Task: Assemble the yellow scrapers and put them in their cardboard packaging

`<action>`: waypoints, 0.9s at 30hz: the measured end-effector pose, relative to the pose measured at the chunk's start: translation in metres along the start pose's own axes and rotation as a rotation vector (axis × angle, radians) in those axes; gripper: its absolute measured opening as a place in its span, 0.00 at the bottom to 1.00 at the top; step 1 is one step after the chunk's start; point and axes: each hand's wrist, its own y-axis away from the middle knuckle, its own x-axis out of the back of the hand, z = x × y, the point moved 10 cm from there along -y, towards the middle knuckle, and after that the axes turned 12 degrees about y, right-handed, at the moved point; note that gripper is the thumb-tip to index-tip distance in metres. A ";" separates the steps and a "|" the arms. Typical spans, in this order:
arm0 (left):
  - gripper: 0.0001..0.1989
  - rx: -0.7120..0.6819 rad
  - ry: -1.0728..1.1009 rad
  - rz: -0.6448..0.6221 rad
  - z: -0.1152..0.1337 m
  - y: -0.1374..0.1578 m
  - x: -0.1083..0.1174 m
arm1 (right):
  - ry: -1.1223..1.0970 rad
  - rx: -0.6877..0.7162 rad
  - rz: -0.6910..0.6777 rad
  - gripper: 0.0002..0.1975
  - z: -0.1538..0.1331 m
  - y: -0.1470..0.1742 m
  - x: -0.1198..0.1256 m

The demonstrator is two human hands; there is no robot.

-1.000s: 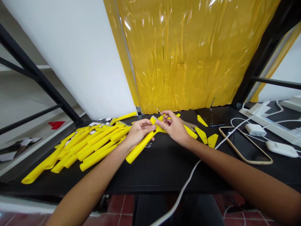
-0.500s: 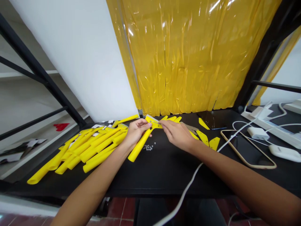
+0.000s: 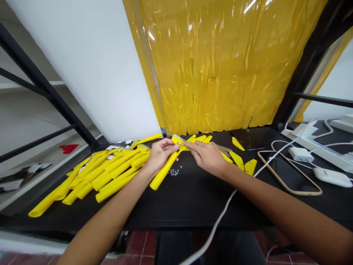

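Note:
My left hand [image 3: 163,154] is closed around the head of a yellow scraper [image 3: 164,170], whose tube-like handle slants down toward me. A pale flat blade edge shows at the top of its head. My right hand [image 3: 207,156] pinches a thin shiny metal rod [image 3: 180,144], its tip against the scraper's head; the fingers hide the rod's other end. Just below the hands lies a small group of loose nuts [image 3: 173,172] on the black table [image 3: 182,206]. More yellow scrapers [image 3: 110,171] are heaped to the left of my left hand.
Several yellow plates [image 3: 236,161] lie right of and behind my right hand. Farther right are a phone [image 3: 289,175], a dark tablet [image 3: 248,139], a white charger [image 3: 301,154], a white case [image 3: 332,177] and a power strip [image 3: 331,149]. A white cable [image 3: 220,219] crosses the front edge.
My right fingers have shifted and straightened a little at the scraper's head, and the metal rod shows more clearly. The view has moved slightly; my left hand keeps its hold.

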 end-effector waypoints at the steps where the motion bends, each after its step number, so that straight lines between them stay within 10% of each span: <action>1: 0.16 -0.047 -0.057 -0.002 0.004 0.000 0.000 | -0.024 -0.005 0.009 0.20 0.000 0.000 0.000; 8: 0.10 -0.330 -0.421 0.082 0.029 0.005 0.007 | -0.366 -0.171 0.180 0.05 0.016 -0.001 0.008; 27: 0.08 -0.442 -0.578 0.136 0.043 0.012 0.008 | -1.058 -0.566 0.066 0.17 0.044 0.006 -0.033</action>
